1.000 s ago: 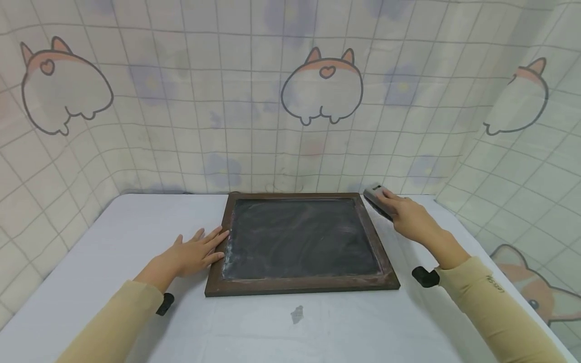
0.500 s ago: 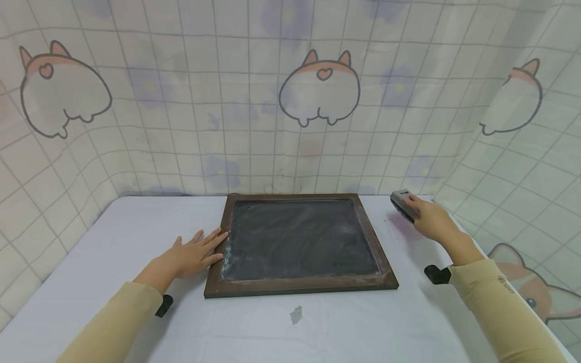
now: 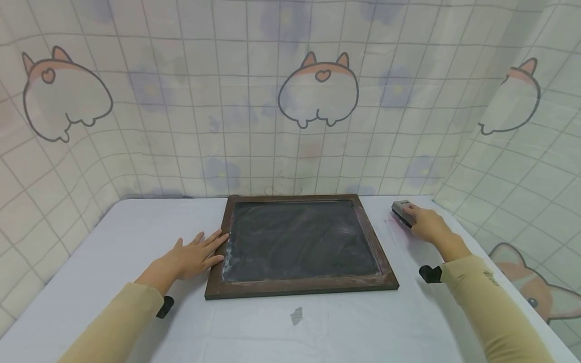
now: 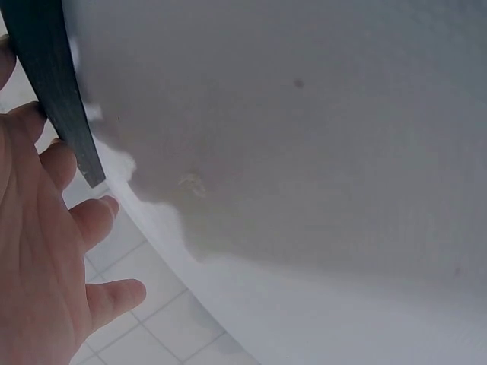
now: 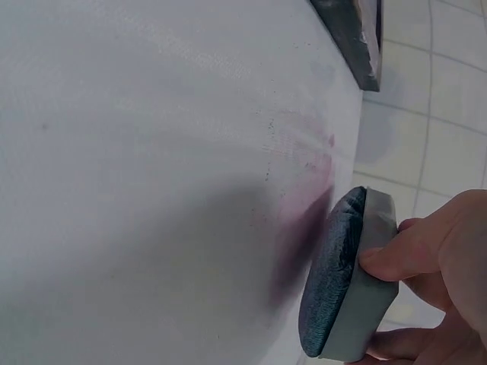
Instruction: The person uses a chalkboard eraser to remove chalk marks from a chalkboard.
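Note:
A chalkboard (image 3: 299,239) in a dark brown wooden frame lies flat on the white table, smeared with faint chalk dust. My left hand (image 3: 192,256) rests with spread, straight fingers on the left side of its frame; the left wrist view shows those fingertips at the frame's edge (image 4: 57,84). To the right of the board, my right hand (image 3: 428,225) grips a chalkboard eraser (image 3: 403,212) between thumb and fingers. In the right wrist view, the eraser (image 5: 346,277) has a grey back and a dark felt pad facing the tabletop, close over a pinkish chalk stain (image 5: 304,205).
A white cloth (image 3: 254,333) covers the table, with a small grey patch (image 3: 297,316) in front of the board. Tiled-pattern curtains (image 3: 254,126) with cartoon animals enclose the back and sides. Black wrist straps or cameras (image 3: 430,274) hang below the cuffs.
My right hand has carried the eraser rightward away from the board's upper right corner, then lowered it toward the table. My left hand has stayed on the frame.

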`<state>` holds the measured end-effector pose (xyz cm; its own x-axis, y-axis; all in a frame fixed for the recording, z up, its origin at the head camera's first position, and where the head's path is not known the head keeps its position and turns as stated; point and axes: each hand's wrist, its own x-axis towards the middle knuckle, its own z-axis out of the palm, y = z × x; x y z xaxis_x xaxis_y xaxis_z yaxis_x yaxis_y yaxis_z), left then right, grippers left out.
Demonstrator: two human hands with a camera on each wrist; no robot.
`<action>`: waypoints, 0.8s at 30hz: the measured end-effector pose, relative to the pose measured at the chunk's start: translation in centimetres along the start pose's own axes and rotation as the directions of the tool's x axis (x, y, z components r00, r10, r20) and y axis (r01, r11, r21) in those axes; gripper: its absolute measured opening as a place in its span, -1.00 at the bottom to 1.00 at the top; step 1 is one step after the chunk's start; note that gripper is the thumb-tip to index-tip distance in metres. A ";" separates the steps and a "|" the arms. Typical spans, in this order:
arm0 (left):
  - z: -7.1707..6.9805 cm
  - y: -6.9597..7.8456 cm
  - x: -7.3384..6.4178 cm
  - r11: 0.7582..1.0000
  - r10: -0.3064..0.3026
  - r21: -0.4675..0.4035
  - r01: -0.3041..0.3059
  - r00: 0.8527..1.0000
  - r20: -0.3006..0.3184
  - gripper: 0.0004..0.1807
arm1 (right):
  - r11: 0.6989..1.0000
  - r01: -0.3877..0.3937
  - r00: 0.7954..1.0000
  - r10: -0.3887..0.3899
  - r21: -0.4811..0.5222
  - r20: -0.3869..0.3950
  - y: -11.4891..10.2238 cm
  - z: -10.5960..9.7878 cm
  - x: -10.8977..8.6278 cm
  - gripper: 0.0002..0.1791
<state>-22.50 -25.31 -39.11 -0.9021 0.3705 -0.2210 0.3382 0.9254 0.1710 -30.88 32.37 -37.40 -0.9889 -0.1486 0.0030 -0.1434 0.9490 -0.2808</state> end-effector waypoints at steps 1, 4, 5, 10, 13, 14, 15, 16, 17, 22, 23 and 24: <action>0.0 0.0 0.0 1.000 0.000 -0.002 0.000 1.000 -0.002 -0.24 | 1.000 -0.007 1.000 0.007 0.001 0.007 0.0 0.1 0.0 -0.25; 0.0 0.0 0.1 1.000 -0.001 -0.004 0.001 1.000 -0.003 -0.25 | 1.000 -0.030 0.999 0.030 0.009 0.030 0.1 0.4 0.0 -0.24; -0.1 0.0 0.1 1.000 -0.001 -0.004 0.001 1.000 -0.004 -0.25 | 0.999 -0.033 0.999 0.033 0.011 0.034 0.2 0.6 -0.1 -0.24; -0.1 0.0 0.0 1.000 -0.006 0.000 0.006 1.000 -0.002 -0.24 | 1.000 -0.010 1.000 0.010 -0.005 0.013 0.2 1.3 -0.3 -0.27; -0.3 0.0 -0.1 1.000 -0.015 0.001 0.015 1.000 0.001 -0.24 | 1.000 0.010 1.000 -0.010 -0.020 -0.003 0.1 1.7 -0.6 -0.30; -0.3 0.1 -0.2 1.000 -0.016 -0.001 0.016 1.000 0.000 -0.24 | 1.000 0.012 1.000 -0.012 -0.020 -0.002 0.0 1.8 -0.7 -0.30; -0.4 0.0 -0.2 1.000 -0.016 -0.001 0.016 1.000 -0.002 -0.24 | 1.000 0.010 1.000 -0.010 -0.015 0.002 -0.1 1.9 -0.9 -0.30; -0.4 0.0 -0.2 1.000 -0.015 -0.002 0.015 1.000 -0.003 -0.24 | 1.000 0.009 1.000 -0.009 -0.013 0.004 -0.1 2.1 -1.0 -0.30; -0.5 0.0 -0.3 1.000 -0.013 -0.004 0.013 1.000 -0.005 -0.24 | 1.000 0.011 1.000 -0.011 -0.010 0.006 -0.1 2.1 -1.0 -0.29; -0.4 -0.1 -0.2 1.000 -0.006 -0.010 0.006 1.000 -0.005 -0.24 | 1.000 0.024 1.000 -0.024 0.001 -0.004 -0.3 2.0 -1.2 -0.29; -0.3 -0.1 -0.1 1.000 -0.007 -0.013 0.007 1.000 -0.003 -0.24 | 0.999 0.034 0.999 -0.034 0.002 -0.011 -0.4 1.9 -1.2 -0.29; -0.2 -0.2 0.0 1.000 -0.009 -0.016 0.009 1.000 -0.001 -0.24 | 0.999 0.046 0.999 -0.046 0.004 -0.019 -0.5 1.7 -1.2 -0.29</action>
<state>-22.60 -25.53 -38.96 -0.9052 0.3624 -0.2219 0.3260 0.9272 0.1847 -29.61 31.63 -38.91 -0.9817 -0.1872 0.0338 -0.1891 0.9400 -0.2842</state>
